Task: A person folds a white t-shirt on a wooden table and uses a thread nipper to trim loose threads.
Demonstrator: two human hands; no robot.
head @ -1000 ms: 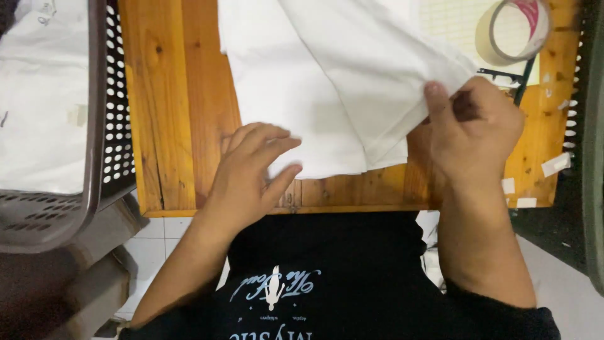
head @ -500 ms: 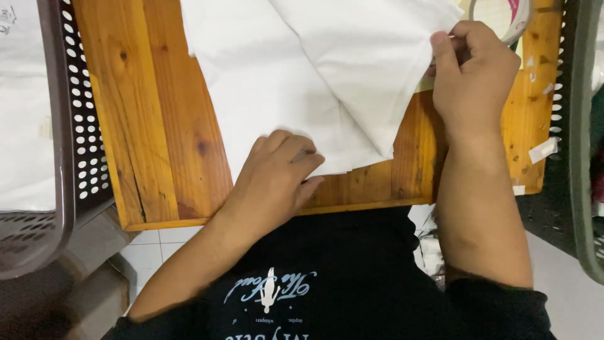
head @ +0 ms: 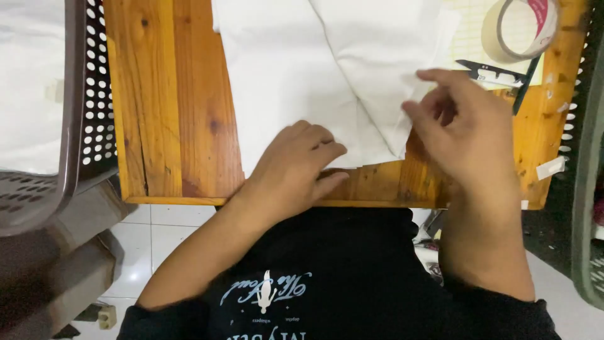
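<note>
A white cloth (head: 302, 69) lies folded on a small wooden table (head: 176, 126). My left hand (head: 296, 167) rests palm down on the cloth's near edge, fingers slightly curled, pressing it to the table. My right hand (head: 462, 135) hovers at the cloth's right side with its fingers spread. Its fingertips touch the edge of the folded-over flap, and nothing is gripped between them.
A roll of pale tape (head: 522, 28), black snips (head: 491, 72) and a yellowish lined sheet (head: 469, 41) lie at the table's far right. A grey perforated basket (head: 88, 94) holding white fabric (head: 28, 82) stands at the left. Another dark basket (head: 585, 189) stands at the right.
My right hand had a corner of the white cloth pinched and carried it across. Now its fingers have come apart and the flap lies flat. My left hand stays pressing the cloth's near edge.
</note>
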